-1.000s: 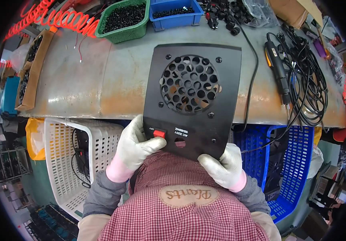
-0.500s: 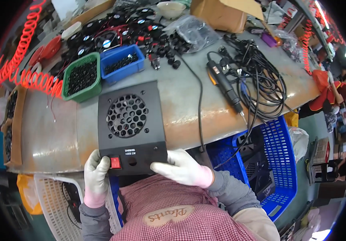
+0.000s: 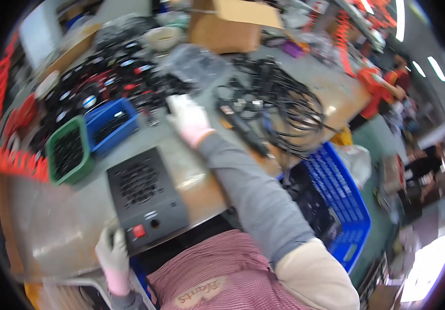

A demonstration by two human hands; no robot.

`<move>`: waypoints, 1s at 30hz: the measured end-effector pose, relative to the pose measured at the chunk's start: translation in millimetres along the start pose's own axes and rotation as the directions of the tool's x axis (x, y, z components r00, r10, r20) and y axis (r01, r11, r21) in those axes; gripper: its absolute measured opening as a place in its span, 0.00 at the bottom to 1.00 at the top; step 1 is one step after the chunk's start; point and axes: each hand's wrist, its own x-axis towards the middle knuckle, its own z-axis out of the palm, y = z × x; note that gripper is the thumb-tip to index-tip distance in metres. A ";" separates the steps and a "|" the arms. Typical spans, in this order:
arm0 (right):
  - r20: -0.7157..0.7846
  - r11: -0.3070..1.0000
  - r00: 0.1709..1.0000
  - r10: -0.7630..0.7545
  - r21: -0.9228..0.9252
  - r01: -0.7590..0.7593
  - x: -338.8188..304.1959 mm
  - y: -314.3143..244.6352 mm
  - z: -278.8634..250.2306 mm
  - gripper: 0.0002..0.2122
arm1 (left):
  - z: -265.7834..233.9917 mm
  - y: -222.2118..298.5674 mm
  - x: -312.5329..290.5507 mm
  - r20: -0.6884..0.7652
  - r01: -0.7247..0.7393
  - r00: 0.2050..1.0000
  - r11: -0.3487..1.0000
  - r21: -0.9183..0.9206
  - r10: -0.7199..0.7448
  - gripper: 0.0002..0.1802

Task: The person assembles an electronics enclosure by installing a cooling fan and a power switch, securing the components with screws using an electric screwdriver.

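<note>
A black metal housing panel point(image 3: 156, 216) with a round honeycomb-holed grille, a red rocker switch point(image 3: 139, 231) and a small round hole lies at the table's front edge. My gloved left hand point(image 3: 112, 250) is right beside its lower left corner, with fingers loosely bent and apart; whether they touch the edge is unclear. Stretched forward across the table, my gloved right hand point(image 3: 187, 118) has its fingers extended at the small black parts point(image 3: 177, 85) near a clear plastic bag point(image 3: 196, 64). Motion blurs its fingertips, and nothing shows in its grasp.
Left of the right hand stand a green bin point(image 3: 69, 150) and a blue bin point(image 3: 111, 126) of small black pieces. A power screwdriver point(image 3: 240, 126) and coiled black cables point(image 3: 295, 108) lie to the right. A blue crate point(image 3: 344, 194) sits beyond the table's edge.
My right hand has let go of the housing panel and reached forward to the small parts. The panel now rests on the table, and my left hand has come off its switch corner. The view has shifted.
</note>
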 end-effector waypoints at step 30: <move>0.245 0.462 0.967 -0.071 0.867 -0.186 -268.6 -97.3 -99.1 0.32 | 40.1 59.0 -77.5 0.358 -0.718 0.663 0.694 0.056 0.658 0.15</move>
